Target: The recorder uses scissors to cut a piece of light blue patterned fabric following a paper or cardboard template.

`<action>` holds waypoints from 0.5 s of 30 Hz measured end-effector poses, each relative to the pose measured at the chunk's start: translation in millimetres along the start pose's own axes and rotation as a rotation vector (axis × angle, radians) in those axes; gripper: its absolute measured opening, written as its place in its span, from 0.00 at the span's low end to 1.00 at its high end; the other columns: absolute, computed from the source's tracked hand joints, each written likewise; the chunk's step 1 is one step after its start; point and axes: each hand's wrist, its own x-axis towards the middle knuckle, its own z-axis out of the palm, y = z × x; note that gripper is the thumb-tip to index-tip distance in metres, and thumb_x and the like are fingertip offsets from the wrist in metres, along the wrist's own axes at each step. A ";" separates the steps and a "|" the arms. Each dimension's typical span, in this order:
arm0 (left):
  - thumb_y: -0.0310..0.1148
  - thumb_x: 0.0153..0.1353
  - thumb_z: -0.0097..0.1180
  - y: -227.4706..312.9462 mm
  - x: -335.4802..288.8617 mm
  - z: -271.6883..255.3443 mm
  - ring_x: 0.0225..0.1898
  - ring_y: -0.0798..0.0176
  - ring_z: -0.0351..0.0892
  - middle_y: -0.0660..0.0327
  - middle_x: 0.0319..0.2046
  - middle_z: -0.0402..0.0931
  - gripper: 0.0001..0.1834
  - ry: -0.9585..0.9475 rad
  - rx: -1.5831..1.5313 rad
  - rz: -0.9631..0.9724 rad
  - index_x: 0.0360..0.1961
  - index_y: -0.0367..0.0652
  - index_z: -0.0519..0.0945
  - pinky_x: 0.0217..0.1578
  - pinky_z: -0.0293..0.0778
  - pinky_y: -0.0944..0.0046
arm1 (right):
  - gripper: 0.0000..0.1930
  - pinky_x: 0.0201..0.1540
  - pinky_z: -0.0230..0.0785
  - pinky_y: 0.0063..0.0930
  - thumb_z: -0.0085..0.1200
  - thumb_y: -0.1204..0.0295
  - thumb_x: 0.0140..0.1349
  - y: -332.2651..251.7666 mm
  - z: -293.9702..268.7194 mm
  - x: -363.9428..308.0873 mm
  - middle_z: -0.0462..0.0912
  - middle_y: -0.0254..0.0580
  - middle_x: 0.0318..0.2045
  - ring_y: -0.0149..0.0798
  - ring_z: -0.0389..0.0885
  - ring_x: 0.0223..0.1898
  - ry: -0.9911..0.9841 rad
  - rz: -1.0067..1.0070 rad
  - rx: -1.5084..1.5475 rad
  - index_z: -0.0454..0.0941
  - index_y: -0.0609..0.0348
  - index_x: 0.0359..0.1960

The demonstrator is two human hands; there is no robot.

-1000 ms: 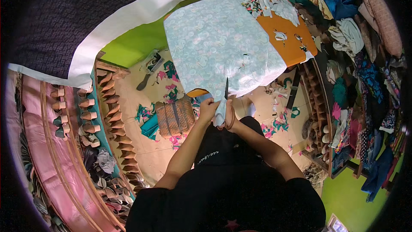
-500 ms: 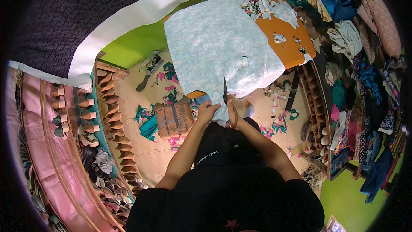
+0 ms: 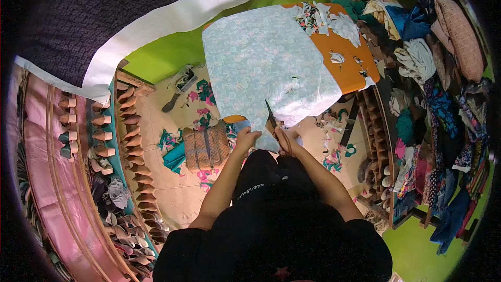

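Observation:
A large sheet of pale blue-green floral fabric (image 3: pixel 261 57) lies over an orange tabletop (image 3: pixel 352 73), with its near end hanging toward my body. My left hand (image 3: pixel 247 140) is closed on the fabric's near edge. My right hand (image 3: pixel 282 139) grips a pair of dark scissors (image 3: pixel 270 113), its fingers around the handles. The blades point away from me and lean a little left, at the near part of the cloth. Between my hands a narrow pale strip of the fabric hangs down. How far the blades have cut cannot be made out.
Fabric scraps (image 3: pixel 334 18) lie heaped at the tabletop's far right. A brown patterned bag (image 3: pixel 206 149) stands on the floor among colourful offcuts. Shoe racks (image 3: pixel 136 141) line the left, and piled clothes (image 3: pixel 443 99) fill the right. A dark curtain (image 3: pixel 135 10) hangs at the far left.
The scissors have tilted left and their blades look more spread. My right hand has come slightly nearer to me. The whole view has shifted a little.

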 end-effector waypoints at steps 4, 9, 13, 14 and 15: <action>0.28 0.44 0.52 7.4 -5.0 2.6 0.19 0.70 0.66 0.64 0.20 0.68 0.08 0.010 0.009 0.016 0.26 0.36 0.71 0.19 0.61 0.71 | 0.28 0.08 0.48 0.18 0.33 0.40 0.54 -7.3 -16.7 -2.0 0.58 0.27 0.11 0.23 0.55 0.07 -0.090 0.120 0.056 0.64 0.55 0.25; 0.29 0.44 0.48 13.5 -6.1 11.1 0.21 0.69 0.67 0.62 0.21 0.68 0.10 0.005 0.004 -0.011 0.29 0.35 0.70 0.21 0.62 0.70 | 0.28 0.09 0.46 0.17 0.30 0.40 0.55 -28.4 -31.1 -8.5 0.58 0.28 0.10 0.23 0.54 0.08 -0.183 0.072 -0.136 0.64 0.55 0.23; 0.32 0.45 0.49 -8.0 6.4 9.8 0.24 0.67 0.68 0.59 0.23 0.70 0.14 0.072 0.025 0.116 0.32 0.32 0.71 0.25 0.65 0.68 | 0.31 0.10 0.46 0.17 0.25 0.36 0.52 -33.7 -37.1 -7.2 0.57 0.28 0.11 0.23 0.53 0.10 -0.211 0.079 -0.262 0.62 0.54 0.23; 0.35 0.46 0.51 -9.9 7.3 10.4 0.25 0.66 0.70 0.57 0.26 0.73 0.18 0.097 0.035 0.157 0.35 0.30 0.72 0.27 0.66 0.67 | 0.31 0.10 0.46 0.17 0.25 0.36 0.52 -36.8 -39.3 -7.5 0.57 0.28 0.11 0.23 0.53 0.10 -0.224 0.082 -0.278 0.62 0.54 0.23; 0.35 0.46 0.51 -12.0 7.6 9.4 0.25 0.66 0.70 0.57 0.26 0.73 0.18 0.115 0.021 0.158 0.35 0.30 0.72 0.27 0.66 0.67 | 0.31 0.10 0.46 0.17 0.24 0.36 0.52 -40.2 -41.7 -7.6 0.58 0.28 0.11 0.24 0.53 0.10 -0.246 0.083 -0.303 0.61 0.54 0.22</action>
